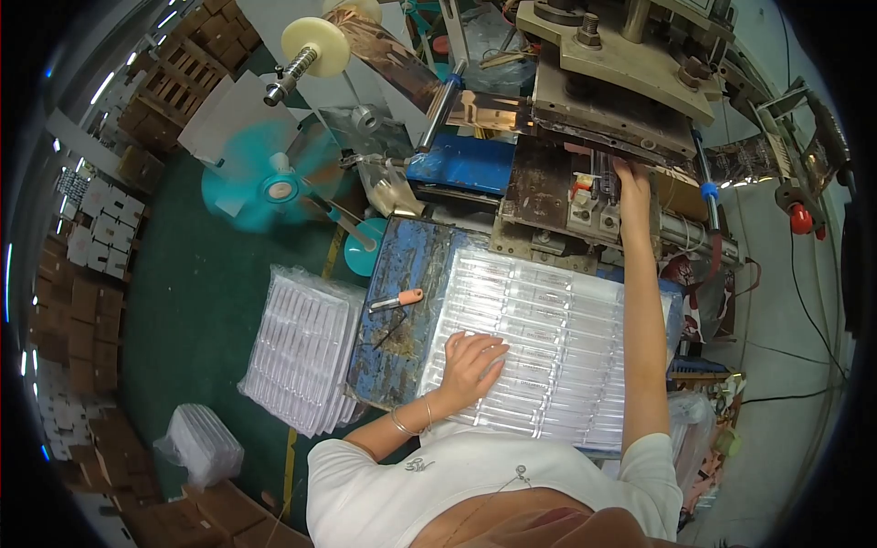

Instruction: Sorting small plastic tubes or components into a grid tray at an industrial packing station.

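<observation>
My left hand (473, 366) rests palm down, fingers slightly spread, on a tray of transparent plastic tubes (541, 349). The tubes lie side by side in rows, and some bear small dark print. At a foil stamping press (610, 116), my right arm stretches forward. My right hand (632, 179) is beside a metal fixture (588, 209) on the press bed, under the upper plate. Transparent tube-like parts (603, 175) sit in that fixture, just left of the hand. Its fingertips are partly hidden, so whether they grip a part cannot be told.
A pen-like tool with an orange end (397, 300) lies on the worn blue tabletop (404, 260). Stacked trays of tubes (301, 349) stand left of it. A teal fan (274, 181) spins beyond. Copper-coloured foil (390, 58) feeds into the press. Cardboard cartons (75, 315) line the far left.
</observation>
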{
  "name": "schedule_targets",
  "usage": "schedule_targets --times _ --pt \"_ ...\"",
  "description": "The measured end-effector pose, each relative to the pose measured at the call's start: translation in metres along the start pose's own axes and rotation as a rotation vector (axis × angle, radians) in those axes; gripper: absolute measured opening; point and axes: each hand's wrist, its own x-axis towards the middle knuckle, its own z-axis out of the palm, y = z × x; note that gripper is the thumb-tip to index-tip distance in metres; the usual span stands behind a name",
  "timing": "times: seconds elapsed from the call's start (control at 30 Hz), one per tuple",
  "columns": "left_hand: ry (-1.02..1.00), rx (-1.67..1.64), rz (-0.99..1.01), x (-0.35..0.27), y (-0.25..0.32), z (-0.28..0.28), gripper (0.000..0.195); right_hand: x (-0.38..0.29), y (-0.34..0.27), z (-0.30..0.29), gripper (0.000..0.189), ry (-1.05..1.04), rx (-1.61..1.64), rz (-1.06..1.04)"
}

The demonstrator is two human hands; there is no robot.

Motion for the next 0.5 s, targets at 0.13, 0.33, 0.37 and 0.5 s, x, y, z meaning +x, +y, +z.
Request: schedule_targets --times 0.13,0.33,0.37,0.5 --pt "0.015 -0.013 -0.051 0.004 -0.007 -0.006 0.026 0.003 0.005 -0.003 0.038 -0.015 0.016 0.011" --pt "0.061 -0.001 -0.118 0.004 -0.006 -0.008 0.026 0.0 0.005 -0.002 0.041 -0.025 0.009 -0.001" --pt "0.09 0.001 -0.133 0.005 -0.006 -0.008 0.026 -0.003 0.001 -0.004 0.042 -0.004 0.015 0.005" --pt "0.142 0.043 -0.157 0.004 -0.025 -0.019 0.026 -0.026 -0.016 -0.032 0.04 0.026 -0.297 -0.052"
